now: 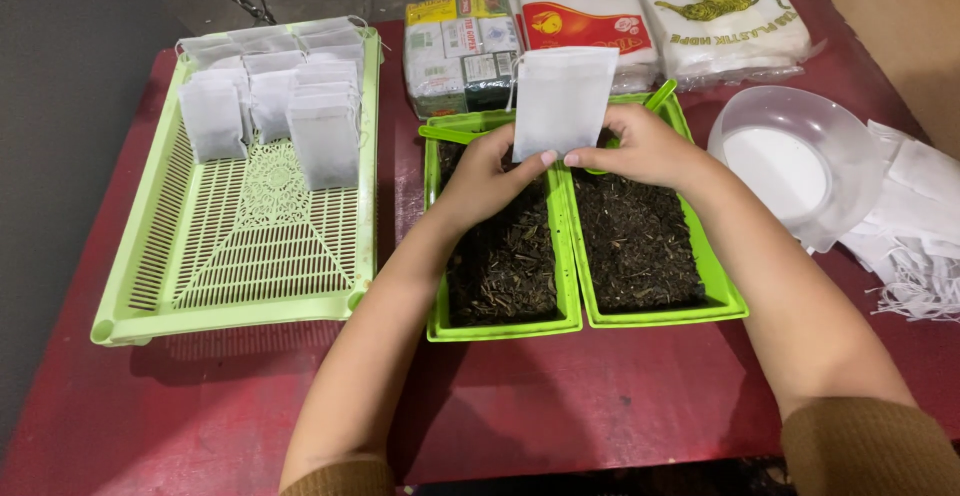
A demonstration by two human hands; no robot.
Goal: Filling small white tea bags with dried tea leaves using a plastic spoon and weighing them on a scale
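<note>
Both hands, left hand (pixel 487 178) and right hand (pixel 645 146), pinch the lower edge of a white filter bag (pixel 562 101), holding it upright above two green trays of loose tea (pixel 640 306) on the red table (pixel 600 396).

We hold a white bag (pixel 563 101) upright between our left hand (pixel 490 181) and right hand (pixel 645 146), fingertips pinching its lower edge. Directly below the grip sit 2 green trays (pixel 575 301) of dark loose tea. Left of the grip, a green basket (pixel 150 286) holds filled bags (pixel 270 96). Behind it lie packets (pixel 590 21); to its right, a clear bowl (pixel 790 156) and empty bags (pixel 915 226).
</note>
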